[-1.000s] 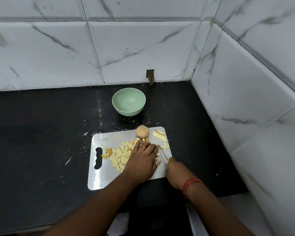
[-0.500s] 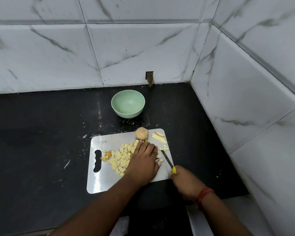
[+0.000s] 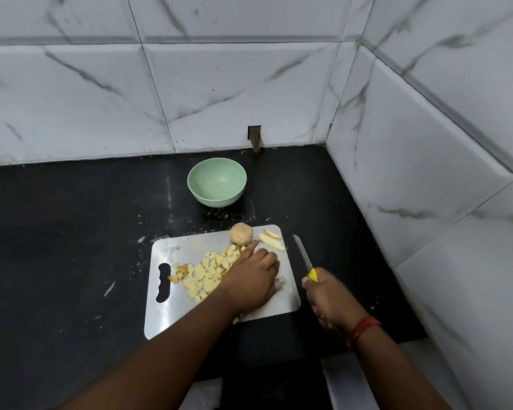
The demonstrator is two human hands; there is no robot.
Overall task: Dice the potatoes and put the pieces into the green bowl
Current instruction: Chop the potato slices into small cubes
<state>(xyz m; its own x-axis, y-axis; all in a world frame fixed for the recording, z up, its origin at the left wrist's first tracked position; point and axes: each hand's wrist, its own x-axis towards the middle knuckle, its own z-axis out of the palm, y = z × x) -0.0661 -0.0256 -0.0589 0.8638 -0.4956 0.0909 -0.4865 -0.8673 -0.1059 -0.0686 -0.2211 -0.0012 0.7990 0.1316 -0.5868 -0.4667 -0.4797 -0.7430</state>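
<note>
The right hand [image 3: 329,300] has drawn the knife [image 3: 304,257] off the cutting board [image 3: 172,318] toward 3 o'clock, its fingers wrapped round the yellow handle; the left hand [image 3: 251,279] now lies over the diced pieces [image 3: 205,276], fingers together, likely gathering; whole potato [image 3: 241,233] at the board's 12 o'clock; green bowl [image 3: 216,182] beyond, empty

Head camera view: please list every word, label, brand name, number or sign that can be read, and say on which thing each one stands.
No text can be read anywhere in this view.
Green bowl: plain, no print.
Steel cutting board: no brand mark shows.
Knife gripped by the right hand: blade and yellow handle bare.
Marble wall tiles: only grey veins.
Left hand lies on the diced potato pieces; nothing written there.
</note>
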